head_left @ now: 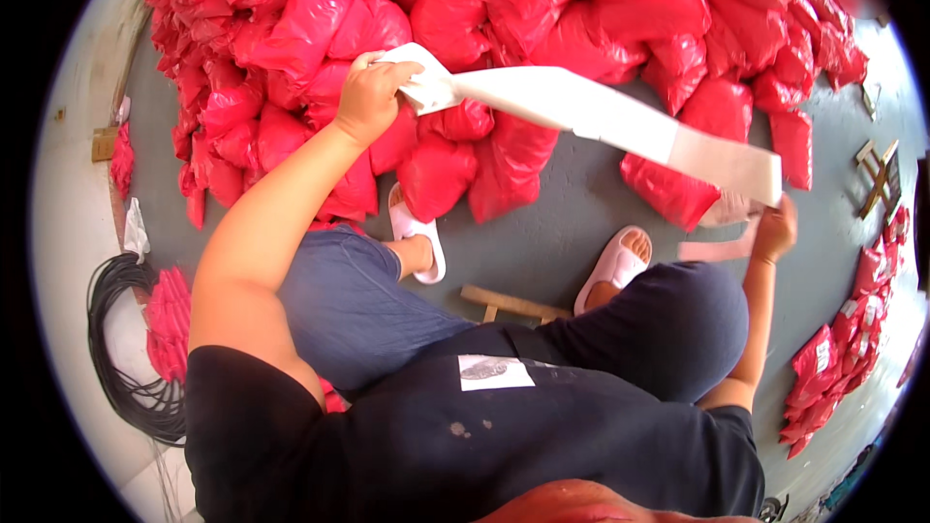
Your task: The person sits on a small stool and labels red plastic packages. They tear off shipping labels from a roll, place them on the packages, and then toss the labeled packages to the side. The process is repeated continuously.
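Both hands are stretching a white strip (562, 102) before a heap of filled red bags (455, 24).
The bags are bulging from ten through two o'clock, their opaque film hiding the contents; more red bags are lying between three and four. The strip is running from eleven to three o'clock, looking smooth, flat and glossy, bunching in folds at its left end and trailing a loose, pinkish-looking tail at its right. The left hand (373, 102) is gripping the folds at eleven; the right hand (778, 230) is pinching the strip at three. The strip is covering part of the heap. A black coil (107, 358) is resting at eight, a wooden stool (513, 302) standing at five, between the slippers (610, 266).
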`<state>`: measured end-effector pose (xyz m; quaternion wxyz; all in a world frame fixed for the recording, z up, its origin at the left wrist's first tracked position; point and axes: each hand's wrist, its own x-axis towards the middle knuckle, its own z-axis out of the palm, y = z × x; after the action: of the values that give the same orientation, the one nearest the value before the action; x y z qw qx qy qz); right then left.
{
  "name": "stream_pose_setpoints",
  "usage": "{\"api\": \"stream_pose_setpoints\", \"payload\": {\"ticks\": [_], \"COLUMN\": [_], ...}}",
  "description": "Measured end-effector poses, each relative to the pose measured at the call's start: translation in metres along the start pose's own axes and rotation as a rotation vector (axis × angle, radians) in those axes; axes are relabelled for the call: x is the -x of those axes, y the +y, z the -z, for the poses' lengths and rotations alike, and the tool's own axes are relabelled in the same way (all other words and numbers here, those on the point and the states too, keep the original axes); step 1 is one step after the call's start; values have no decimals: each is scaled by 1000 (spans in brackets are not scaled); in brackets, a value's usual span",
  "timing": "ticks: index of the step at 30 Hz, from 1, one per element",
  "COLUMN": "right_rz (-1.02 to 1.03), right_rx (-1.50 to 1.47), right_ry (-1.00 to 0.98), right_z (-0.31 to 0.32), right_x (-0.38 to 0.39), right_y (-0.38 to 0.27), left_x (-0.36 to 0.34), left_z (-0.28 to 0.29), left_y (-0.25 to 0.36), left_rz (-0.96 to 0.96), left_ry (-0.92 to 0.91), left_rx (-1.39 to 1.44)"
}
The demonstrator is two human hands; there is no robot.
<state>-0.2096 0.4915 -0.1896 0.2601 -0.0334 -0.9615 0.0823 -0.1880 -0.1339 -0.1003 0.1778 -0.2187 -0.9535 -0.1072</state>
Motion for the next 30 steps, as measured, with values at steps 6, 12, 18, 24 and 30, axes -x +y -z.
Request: {"api": "stream_pose_setpoints", "payload": {"ticks": [6,12,18,24,30], "right_rz": [372,1359,1468,1002,264], "right_rx": [-451,-605,-204,-874,-1428], "right_ry": [600,-332,-1007,-1170,-1012], "right_z": [160,242,223,246,216], "right_x": [-105,-74,25,34,13], "right_y": [-143,-292,-321,-356,-342], "left_x": [-7,29,75,94,39], "left_z": [-6,42,76,50,3], "left_y": [-43,-87,-116,-124,-108], "left_rz": [279,462,551,751,1048], "left_ry": [302,518,814,740,692], "left_rx": [-47,77,183,711,1250]}}
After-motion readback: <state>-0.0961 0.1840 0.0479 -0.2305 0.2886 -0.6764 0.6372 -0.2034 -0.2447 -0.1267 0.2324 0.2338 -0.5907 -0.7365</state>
